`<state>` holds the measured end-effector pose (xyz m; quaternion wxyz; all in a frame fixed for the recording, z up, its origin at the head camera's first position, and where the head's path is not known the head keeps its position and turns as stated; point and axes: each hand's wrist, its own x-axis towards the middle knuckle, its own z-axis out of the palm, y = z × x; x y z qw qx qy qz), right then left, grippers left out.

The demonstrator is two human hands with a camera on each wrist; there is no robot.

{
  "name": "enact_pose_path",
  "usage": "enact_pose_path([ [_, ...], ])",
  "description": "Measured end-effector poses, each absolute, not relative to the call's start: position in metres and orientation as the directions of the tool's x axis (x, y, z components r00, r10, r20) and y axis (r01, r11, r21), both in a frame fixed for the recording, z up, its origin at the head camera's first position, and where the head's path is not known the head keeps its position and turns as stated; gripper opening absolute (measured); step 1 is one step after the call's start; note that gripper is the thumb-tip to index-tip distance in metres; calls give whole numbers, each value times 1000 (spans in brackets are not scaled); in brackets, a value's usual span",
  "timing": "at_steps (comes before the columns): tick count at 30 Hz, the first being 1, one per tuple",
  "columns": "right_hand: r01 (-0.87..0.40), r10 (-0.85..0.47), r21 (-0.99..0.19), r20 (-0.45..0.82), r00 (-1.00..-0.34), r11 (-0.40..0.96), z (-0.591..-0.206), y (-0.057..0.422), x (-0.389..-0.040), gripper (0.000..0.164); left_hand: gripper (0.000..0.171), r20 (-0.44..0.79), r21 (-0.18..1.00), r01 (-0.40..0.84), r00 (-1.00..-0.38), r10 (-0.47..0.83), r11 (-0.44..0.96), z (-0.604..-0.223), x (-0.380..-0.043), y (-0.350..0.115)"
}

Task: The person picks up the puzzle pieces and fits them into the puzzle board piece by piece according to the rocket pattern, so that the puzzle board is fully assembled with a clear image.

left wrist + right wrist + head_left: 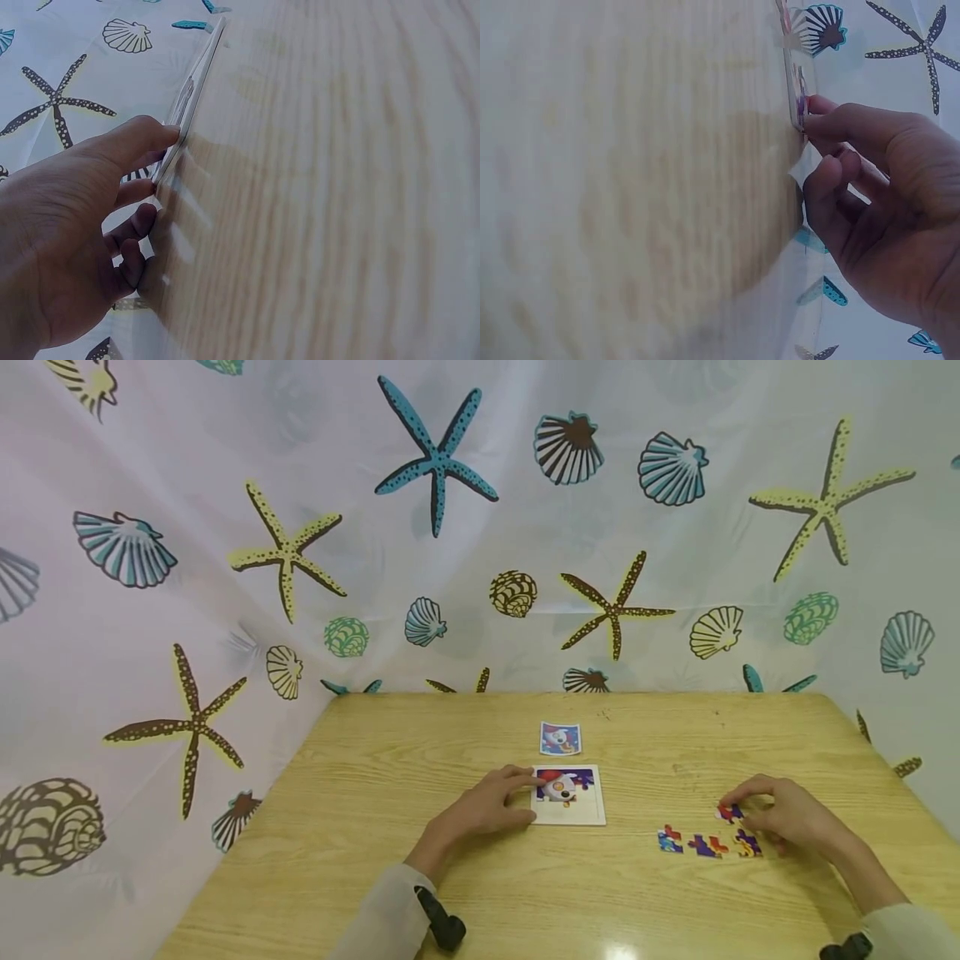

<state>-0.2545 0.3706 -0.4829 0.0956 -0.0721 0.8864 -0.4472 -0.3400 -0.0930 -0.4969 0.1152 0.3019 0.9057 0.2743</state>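
Note:
A square puzzle board point(588, 812) with a pale frame lies on the wooden table, its upper part filled with joined pieces showing a white face and a red patch. My left hand point(491, 802) touches the board's left side, one fingertip over the frame and the thumb at the lower left edge. To the right, my right hand point(795, 814) pinches a red and purple puzzle piece point(727, 812) between fingertips and thumb. Beside it are loose puzzle pieces: a blue and red piece point(671, 839), a purple and orange piece point(707, 846) and a purple and yellow piece point(747, 843).
A small picture card point(560, 738) with a similar white face lies just behind the board. The table point(420, 735) meets a white curtain point(480, 652) printed with starfish and shells at its back and sides.

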Motion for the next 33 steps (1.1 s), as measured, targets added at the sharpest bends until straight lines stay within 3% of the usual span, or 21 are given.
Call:
enact_pose_path([
  [14, -45, -153, -749, -76, -985, 661, -480, 361, -262, 31, 56, -27, 553, 505, -784, 620, 663, -498, -344, -96],
  [33, -226, -271, -817, 89, -958, 531, -465, 308, -278, 29, 56, -39, 561, 483, -796, 604, 672, -496, -337, -95],
])
